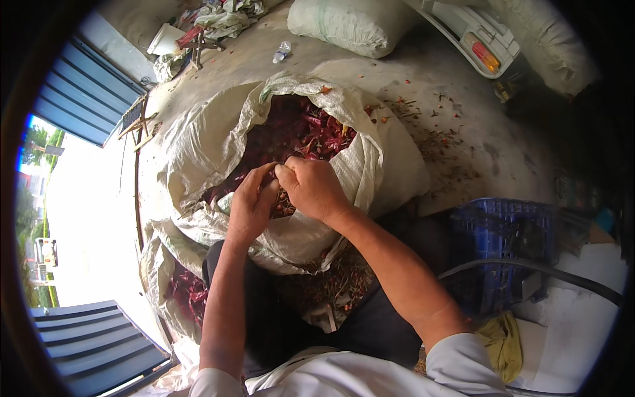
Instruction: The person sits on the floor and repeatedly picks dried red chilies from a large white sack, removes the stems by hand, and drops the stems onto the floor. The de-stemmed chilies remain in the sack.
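Note:
A large white woven sack (pixel 213 144) stands with its mouth rolled back in front of me. Dark red dried chili peppers (pixel 297 119) fill its opening. My left hand (pixel 253 201) and my right hand (pixel 312 186) are over the near side of that opening. Their thumbs and forefingers are bent inward and meet at the tips. Whatever may be pinched there is hidden by the fingers. Below them, small stems and bits (pixel 283 204) show between the hands.
A second sack of red peppers (pixel 188 290) leans at the lower left. Stem scraps (pixel 439 149) litter the concrete floor. A blue plastic crate (pixel 501 233) sits right, a full sack (pixel 347 25) at the back, with a plastic bottle (pixel 282 51) and small stool (pixel 198 47) nearby.

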Available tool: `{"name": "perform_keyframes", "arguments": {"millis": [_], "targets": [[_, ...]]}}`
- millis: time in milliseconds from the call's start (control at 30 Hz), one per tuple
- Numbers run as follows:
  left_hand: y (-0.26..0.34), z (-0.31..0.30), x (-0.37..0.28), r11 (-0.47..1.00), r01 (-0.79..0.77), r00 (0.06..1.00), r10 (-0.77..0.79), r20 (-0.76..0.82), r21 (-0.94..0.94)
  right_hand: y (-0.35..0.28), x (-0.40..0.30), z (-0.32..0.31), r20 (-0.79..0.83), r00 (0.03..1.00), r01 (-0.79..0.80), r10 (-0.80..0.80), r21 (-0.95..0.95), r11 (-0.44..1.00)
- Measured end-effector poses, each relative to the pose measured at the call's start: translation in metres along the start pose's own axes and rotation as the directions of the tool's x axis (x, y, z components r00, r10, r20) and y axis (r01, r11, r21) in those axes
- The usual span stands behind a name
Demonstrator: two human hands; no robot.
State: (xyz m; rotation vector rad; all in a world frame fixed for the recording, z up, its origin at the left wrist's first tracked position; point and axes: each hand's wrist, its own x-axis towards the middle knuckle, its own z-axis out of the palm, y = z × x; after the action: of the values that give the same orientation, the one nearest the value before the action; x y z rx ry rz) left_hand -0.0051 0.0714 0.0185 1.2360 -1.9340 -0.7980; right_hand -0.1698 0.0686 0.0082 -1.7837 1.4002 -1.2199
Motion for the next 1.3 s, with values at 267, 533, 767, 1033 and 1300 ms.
{"name": "perform_keyframes", "arguments": {"millis": [267, 533, 767, 1033, 1300], "targets": [[-0.003, 0.024, 0.049, 0.982, -0.178, 0.969, 0.185, 0.161, -0.061, 0.02, 0.03, -0.034, 0.091, 0.993, -0.073, 0.077, -0.051, 0.996], [-0.015, 0.036, 0.051, 0.955, -0.024, 0.967, 0.097, 0.234, -0.296, 0.028, 0.026, -0.036, 0.142, 0.96, -0.278, 0.242, 0.37, 0.886], [-0.012, 0.033, 0.059, 0.289, 0.366, 0.921, 0.022, 0.388, -0.885, 0.024, 0.027, -0.037, 0.135, 0.945, -0.192, 0.297, 0.966, 0.173], [-0.087, 0.076, 0.168, 0.713, -0.419, 0.896, 0.427, 0.126, 0.562, -0.002, 0.024, -0.035, 0.351, 0.894, -0.448, 0.28, 0.728, 0.519], [-0.236, 0.025, 0.276, 0.488, -0.579, 0.686, -0.14, 0.714, 0.653, -0.013, 0.022, -0.003, 0.431, 0.893, -0.37, 0.129, 0.542, 0.754]]}}
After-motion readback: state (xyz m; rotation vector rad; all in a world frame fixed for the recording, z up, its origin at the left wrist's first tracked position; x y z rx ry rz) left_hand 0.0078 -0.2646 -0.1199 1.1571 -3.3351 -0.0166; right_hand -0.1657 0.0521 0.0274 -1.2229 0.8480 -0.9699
